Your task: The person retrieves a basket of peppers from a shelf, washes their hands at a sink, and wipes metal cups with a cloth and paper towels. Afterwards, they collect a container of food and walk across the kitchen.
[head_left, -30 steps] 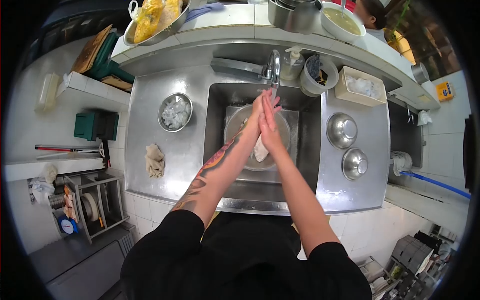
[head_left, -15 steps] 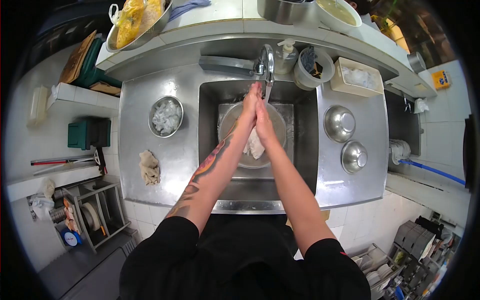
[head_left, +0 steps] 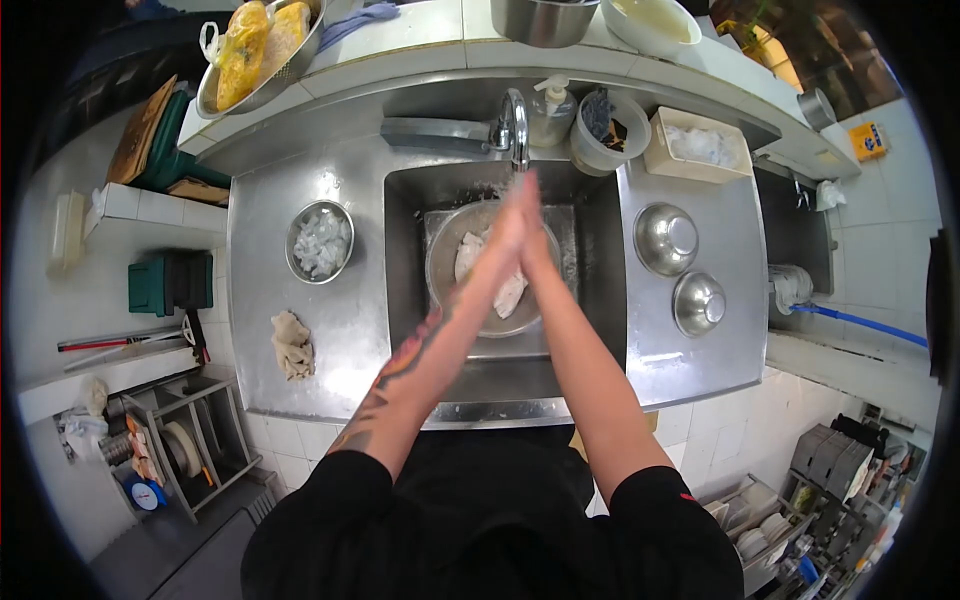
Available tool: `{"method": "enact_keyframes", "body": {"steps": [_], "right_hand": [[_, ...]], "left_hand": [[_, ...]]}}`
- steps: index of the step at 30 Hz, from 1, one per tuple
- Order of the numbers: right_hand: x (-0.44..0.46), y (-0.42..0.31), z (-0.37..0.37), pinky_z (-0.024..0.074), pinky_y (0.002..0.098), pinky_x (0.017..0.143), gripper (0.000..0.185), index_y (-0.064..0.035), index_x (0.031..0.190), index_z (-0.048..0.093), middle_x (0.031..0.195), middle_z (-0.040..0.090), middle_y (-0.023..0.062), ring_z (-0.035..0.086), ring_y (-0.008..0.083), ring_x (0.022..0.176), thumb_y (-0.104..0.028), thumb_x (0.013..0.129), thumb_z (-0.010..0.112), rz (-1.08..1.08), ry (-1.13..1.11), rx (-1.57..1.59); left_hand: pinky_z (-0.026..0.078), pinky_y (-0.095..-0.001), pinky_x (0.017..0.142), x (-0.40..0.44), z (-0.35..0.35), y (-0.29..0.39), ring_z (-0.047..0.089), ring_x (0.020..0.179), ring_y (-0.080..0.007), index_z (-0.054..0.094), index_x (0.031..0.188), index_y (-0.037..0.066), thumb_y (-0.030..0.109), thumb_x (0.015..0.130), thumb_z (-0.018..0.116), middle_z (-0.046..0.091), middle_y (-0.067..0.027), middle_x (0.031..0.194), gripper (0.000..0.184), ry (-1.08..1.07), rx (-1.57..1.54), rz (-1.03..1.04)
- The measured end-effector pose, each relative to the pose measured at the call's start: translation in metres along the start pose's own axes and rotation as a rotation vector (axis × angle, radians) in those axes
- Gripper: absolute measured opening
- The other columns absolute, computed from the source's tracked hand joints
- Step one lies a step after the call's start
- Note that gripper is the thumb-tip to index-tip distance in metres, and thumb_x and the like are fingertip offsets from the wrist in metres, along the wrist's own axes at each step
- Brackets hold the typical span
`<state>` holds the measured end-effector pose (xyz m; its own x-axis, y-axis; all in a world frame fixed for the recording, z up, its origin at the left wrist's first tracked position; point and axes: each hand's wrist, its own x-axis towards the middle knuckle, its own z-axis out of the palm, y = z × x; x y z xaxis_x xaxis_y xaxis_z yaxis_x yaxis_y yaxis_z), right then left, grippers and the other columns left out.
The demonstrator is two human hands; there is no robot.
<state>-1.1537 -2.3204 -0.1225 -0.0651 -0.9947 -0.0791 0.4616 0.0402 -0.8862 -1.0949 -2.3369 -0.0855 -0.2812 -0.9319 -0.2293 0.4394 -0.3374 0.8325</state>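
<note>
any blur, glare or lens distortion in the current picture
Head view: the hands are smeared, while the tap looks fairly crisp; head view: pale glare on the steel counter; head view: wide-lens bowing along the tiled ledge, with black corners.

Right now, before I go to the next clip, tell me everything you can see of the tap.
The tap looks like shiny chromed metal. Its slim spout rises behind the sink, arches forward and points down over it. A soap bottle stands just right of it. The left hand and right hand are together at its mouth; blur hides whether they touch it and whether water runs.
</note>
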Motion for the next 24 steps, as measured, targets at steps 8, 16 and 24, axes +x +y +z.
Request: {"method": "enact_keyframes", "body": {"steps": [8,16,24], "right_hand": [[-0.018,-0.055,0.025,0.0406,0.0324,0.103,0.050,-0.0022,0.135,0.056,0.128,0.062,0.0118,0.055,0.0166,0.120,-0.039,0.101,0.051,0.102,0.192,-0.089],[-0.011,-0.203,0.017,0.0496,0.0317,0.053,0.034,0.0020,0.075,0.064,0.063,0.066,0.0107,0.066,0.0153,0.057,-0.028,0.089,0.072,-0.069,0.090,-0.916],[-0.045,-0.200,-0.013,0.0549,0.0347,0.073,0.018,-0.0006,0.087,0.064,0.084,0.070,0.0123,0.068,0.0211,0.076,-0.017,0.094,0.061,0.292,-0.349,0.145]], "left_hand": [[0.036,-0.0330,0.108,0.013,-0.018,0.021,0.051,0.127,-0.0199,0.060,0.128,0.002,0.040,0.104,0.039,0.058,-0.0092,0.132,0.050,-0.005,0.500,0.438],[0.051,-0.0272,0.063,-0.031,-0.016,0.062,0.059,0.066,-0.0102,0.065,0.093,-0.001,0.019,0.099,0.055,0.065,-0.0043,0.079,0.023,0.040,0.790,0.282],[0.056,-0.0365,0.072,-0.083,-0.031,0.089,0.070,0.082,-0.0243,0.065,0.103,0.001,0.050,0.106,0.028,0.069,-0.0120,0.085,0.061,-0.430,-0.182,-0.218]]}}
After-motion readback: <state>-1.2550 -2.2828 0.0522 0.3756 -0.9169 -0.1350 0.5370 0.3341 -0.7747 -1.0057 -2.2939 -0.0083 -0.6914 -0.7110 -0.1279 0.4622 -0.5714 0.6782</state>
